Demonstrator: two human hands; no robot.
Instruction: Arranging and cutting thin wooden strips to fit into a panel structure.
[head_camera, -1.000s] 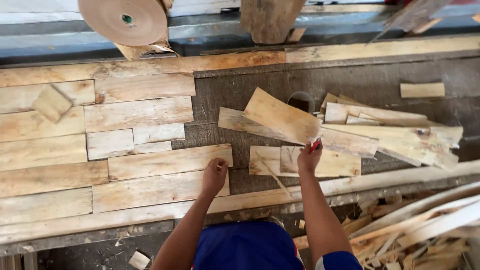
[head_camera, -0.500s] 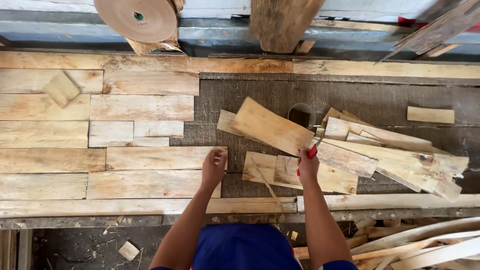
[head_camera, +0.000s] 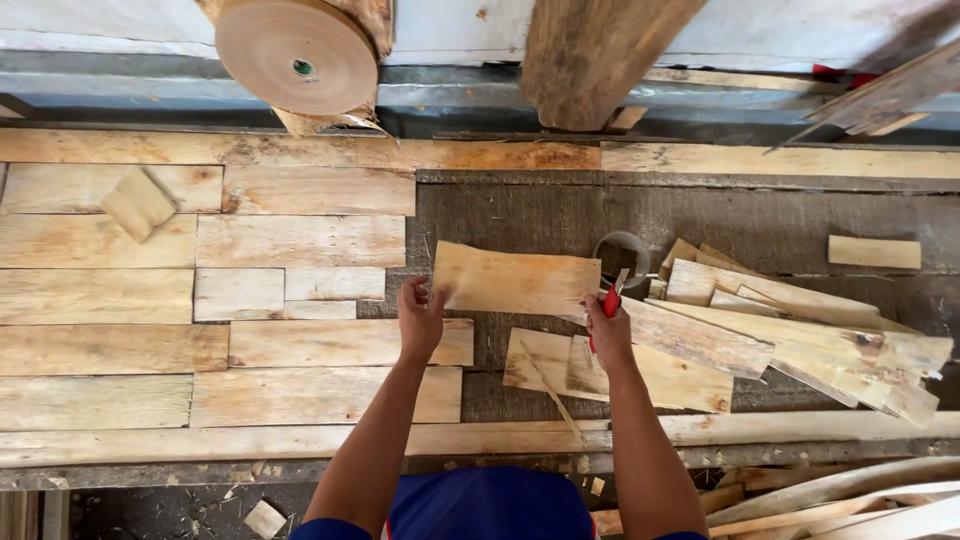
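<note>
Holding a Thin Wood Sheet Level Over the Table

Gripping a thin wood sheet (head_camera: 515, 280) by both ends, the person is holding it nearly level near the middle of the table (head_camera: 520, 210). The left hand (head_camera: 420, 320) is pinching the sheet's left end, fingers curled over its edge. The right hand (head_camera: 607, 330) is pinching the right end while also clutching a red-handled cutter (head_camera: 612, 297) against it.

Half a second ago the sheet was lying tilted, its far corner pointing toward the back edge; now it is sitting squared up and closer to the laid rows of wood pieces (head_camera: 200, 300) covering the left half of the table. The left hand has come up from those rows to take the sheet's end. Judging by this, the sheet is being lined up beside the open gap at the rows' right edge.

A loose pile of scraps (head_camera: 800, 330) is lying toward the right edge, with a small round cup (head_camera: 622, 255) just behind the sheet. A roll of tape (head_camera: 297, 55) is hanging beyond the back edge.
</note>
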